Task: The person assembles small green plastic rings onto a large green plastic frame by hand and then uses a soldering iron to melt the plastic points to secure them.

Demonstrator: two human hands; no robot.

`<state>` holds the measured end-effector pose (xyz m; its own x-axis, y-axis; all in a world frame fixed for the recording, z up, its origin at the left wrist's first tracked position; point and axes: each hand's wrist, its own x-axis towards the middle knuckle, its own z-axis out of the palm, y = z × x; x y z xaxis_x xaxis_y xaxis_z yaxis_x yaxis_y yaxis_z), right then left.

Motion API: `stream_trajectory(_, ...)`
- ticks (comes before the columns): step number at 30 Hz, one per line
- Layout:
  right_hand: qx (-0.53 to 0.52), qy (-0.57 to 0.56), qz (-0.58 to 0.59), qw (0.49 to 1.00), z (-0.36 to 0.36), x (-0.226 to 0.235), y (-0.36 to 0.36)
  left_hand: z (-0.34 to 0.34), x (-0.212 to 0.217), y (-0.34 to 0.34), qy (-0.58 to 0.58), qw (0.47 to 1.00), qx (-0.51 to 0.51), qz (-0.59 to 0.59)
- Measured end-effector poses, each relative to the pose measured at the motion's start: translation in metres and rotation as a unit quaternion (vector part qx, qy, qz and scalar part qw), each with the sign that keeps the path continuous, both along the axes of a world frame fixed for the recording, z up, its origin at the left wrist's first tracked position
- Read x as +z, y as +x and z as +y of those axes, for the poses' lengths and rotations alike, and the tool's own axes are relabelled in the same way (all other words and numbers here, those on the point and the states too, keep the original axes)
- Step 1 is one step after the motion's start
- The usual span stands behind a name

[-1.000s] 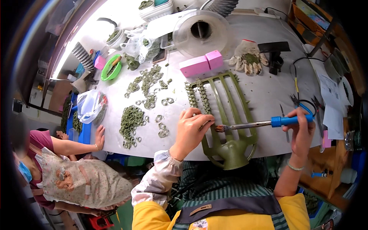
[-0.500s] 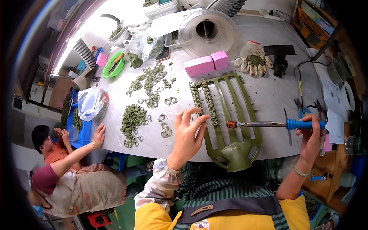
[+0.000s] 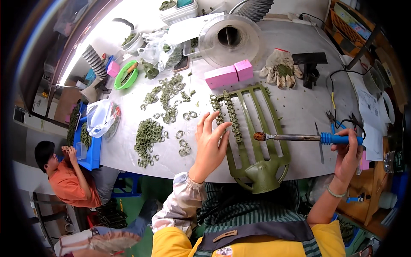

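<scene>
My right hand (image 3: 345,155) grips the blue handle of a soldering iron (image 3: 295,137), which points left. Its browned tip hangs over the bars of an olive-green slotted frame (image 3: 263,163). The frame lies on the table in front of me, its flared neck at the near edge. Small ring-shaped pieces (image 3: 232,113) stand in rows along its two left bars. Beside the leftmost bar is my left hand (image 3: 209,147), fingers curved and apart, thumb and forefinger near the rings. No piece shows between them.
Loose green rings (image 3: 147,143) lie in piles to the left. Beyond the frame are pink blocks (image 3: 221,77), a clear funnel hood (image 3: 207,38), a stained glove (image 3: 280,70) and a black stand (image 3: 309,68). A knife (image 3: 320,143) lies right. Another person (image 3: 75,182) sits far left.
The person standing at the left has taken their hand off the table and moved down toward the lower left. My hands and the soldering iron have barely moved.
</scene>
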<state>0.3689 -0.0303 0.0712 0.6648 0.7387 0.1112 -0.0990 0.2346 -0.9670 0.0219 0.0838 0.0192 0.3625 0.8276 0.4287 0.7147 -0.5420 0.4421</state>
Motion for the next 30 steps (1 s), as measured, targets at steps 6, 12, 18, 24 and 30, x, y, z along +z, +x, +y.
stream_trajectory(6, -0.006, 0.001, -0.002, 1.0, 0.001, -0.001, 0.0, 0.015, -0.002, 0.002, -0.015, 1.0, 0.014, -0.021)
stream_trajectory(12, -0.014, -0.003, 0.001, 1.0, 0.002, 0.0, 0.0, 0.028, -0.005, -0.001, -0.01, 1.0, 0.005, 0.017)
stream_trajectory(18, -0.016, -0.003, 0.0, 1.0, 0.004, -0.002, 0.0, 0.046, -0.013, 0.004, -0.021, 1.0, 0.017, -0.007)
stream_trajectory(24, -0.022, -0.011, 0.001, 1.0, 0.006, -0.001, -0.001, 0.054, -0.016, -0.002, -0.021, 1.0, 0.017, 0.013)
stream_trajectory(30, -0.03, -0.015, 0.008, 0.999, 0.009, -0.001, -0.001, 0.066, 0.032, -0.06, -0.03, 0.989, 0.08, -0.124)
